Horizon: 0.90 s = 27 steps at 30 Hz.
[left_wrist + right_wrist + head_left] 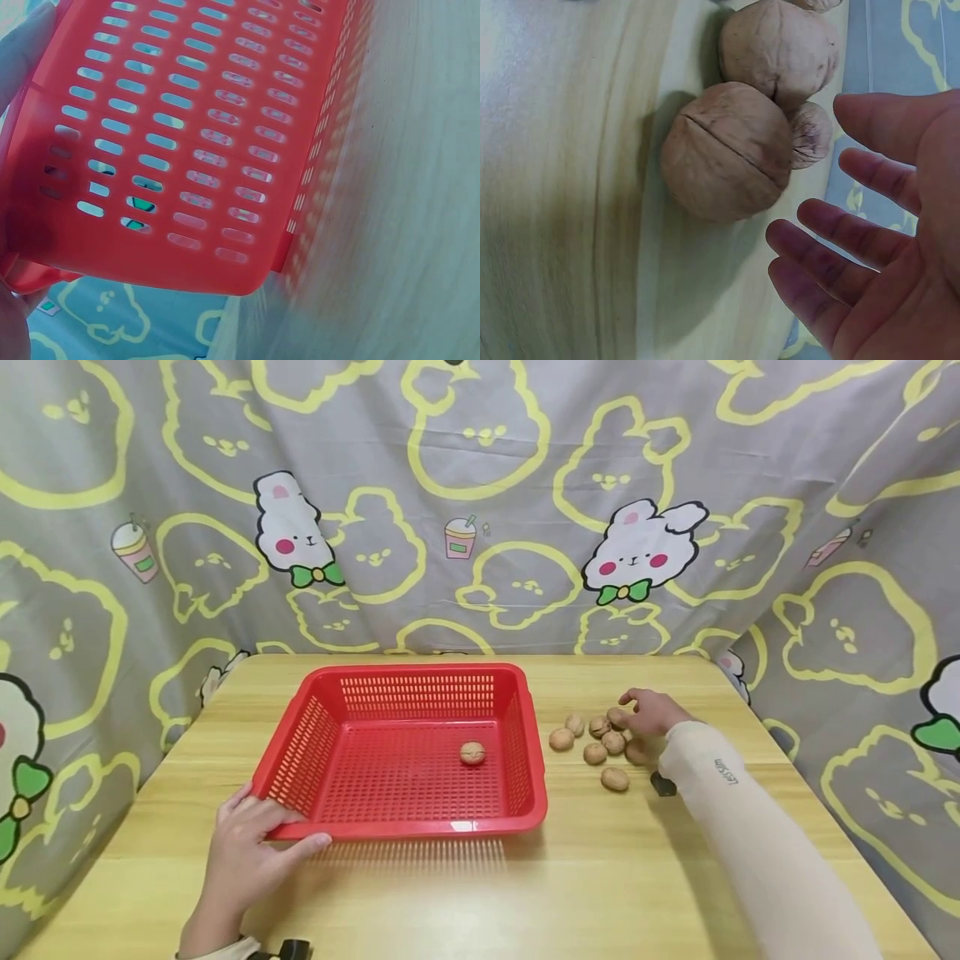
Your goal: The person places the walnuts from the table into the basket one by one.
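My left hand [251,843] grips the near left corner of a red plastic basket [420,828], thumb along the front rim and fingers over the side. Inside the basket, toward the right, lies one walnut [472,752]. In the left wrist view the basket's slotted wall [169,157] fills most of the picture. To the right of the basket several walnuts [613,742] lie in a loose group. My right hand [654,714] is at the far right of that group. In the right wrist view its fingers [855,232] are spread beside a large walnut [727,154], with nothing between them.
A light wooden table [480,902] bears the basket and walnuts. Grey curtain [480,510] with yellow outlines and white rabbits hangs behind the table and along its sides. One walnut [615,779] sits slightly nearer than the others.
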Available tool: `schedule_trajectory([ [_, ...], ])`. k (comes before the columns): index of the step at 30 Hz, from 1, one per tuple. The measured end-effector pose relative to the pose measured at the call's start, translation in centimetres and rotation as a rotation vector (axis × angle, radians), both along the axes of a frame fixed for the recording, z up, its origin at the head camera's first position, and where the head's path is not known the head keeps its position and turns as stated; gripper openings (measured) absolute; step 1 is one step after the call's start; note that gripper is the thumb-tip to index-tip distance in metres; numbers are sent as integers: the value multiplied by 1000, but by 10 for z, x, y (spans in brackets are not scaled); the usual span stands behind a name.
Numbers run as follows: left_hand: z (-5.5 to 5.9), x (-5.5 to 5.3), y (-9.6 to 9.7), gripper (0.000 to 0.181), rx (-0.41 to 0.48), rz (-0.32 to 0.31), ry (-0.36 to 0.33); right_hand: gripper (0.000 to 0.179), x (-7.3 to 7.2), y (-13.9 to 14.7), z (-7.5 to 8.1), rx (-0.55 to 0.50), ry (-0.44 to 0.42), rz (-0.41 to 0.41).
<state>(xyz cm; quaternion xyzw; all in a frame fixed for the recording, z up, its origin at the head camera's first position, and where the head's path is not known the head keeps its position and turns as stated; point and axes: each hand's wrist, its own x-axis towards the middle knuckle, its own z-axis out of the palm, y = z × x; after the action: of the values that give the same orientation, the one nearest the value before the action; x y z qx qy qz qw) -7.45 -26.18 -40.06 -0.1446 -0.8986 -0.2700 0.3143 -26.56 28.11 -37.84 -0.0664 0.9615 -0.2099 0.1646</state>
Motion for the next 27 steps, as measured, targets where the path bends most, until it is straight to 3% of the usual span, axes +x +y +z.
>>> schedule_trajectory([
  [10, 1, 0, -3, 36, 8, -15, 22, 46, -3, 1, -11, -21, -14, -7],
  [17, 3, -1, 0, 35, 11, -19, 7, 49, -1, 1, -9, -55, 8, -27],
  [27, 4, -1, 1, 37, 2, -6, -6, 40, -2, -2, -15, -17, 38, -8],
])
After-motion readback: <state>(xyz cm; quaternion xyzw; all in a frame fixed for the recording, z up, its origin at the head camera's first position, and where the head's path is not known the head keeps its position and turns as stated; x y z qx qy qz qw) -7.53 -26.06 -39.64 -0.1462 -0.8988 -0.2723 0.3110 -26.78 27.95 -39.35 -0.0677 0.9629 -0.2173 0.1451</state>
